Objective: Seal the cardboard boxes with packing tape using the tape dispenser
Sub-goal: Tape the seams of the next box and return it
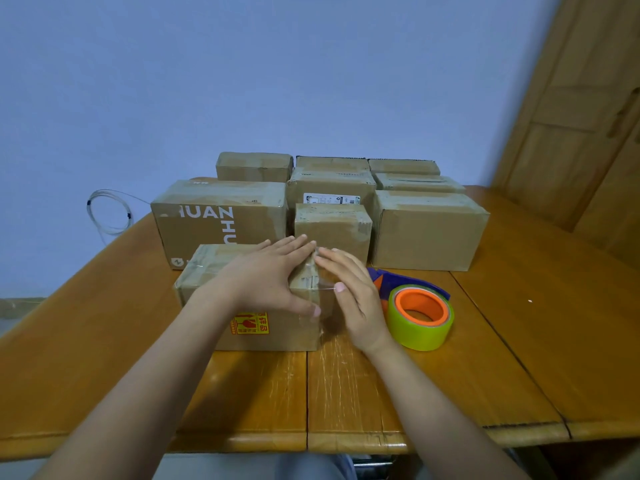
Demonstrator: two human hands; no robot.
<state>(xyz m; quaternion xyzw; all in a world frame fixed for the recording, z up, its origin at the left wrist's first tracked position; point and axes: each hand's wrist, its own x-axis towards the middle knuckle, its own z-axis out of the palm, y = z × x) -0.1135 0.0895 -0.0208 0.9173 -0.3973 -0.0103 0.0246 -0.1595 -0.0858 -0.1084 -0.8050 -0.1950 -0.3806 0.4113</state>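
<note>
A small cardboard box (pixel 221 271) with a red and yellow sticker on its front stands near the table's front, clear tape running over its top. My left hand (pixel 266 271) lies flat on the box's top right part, fingers straight, thumb down over the right front corner. My right hand (pixel 349 292) presses with straight fingers against the box's right side, over the tape end. The tape dispenser (pixel 419 313), purple with a yellow-green roll and orange core, lies on the table just right of my right hand, untouched.
Several other cardboard boxes (pixel 427 230) stand in rows behind, one printed with white letters (pixel 218 220). The wooden table (pixel 519 341) has seams and a front edge near me. A coiled white cable (pixel 109 213) hangs at the left; a wooden door (pixel 571 116) is at the right.
</note>
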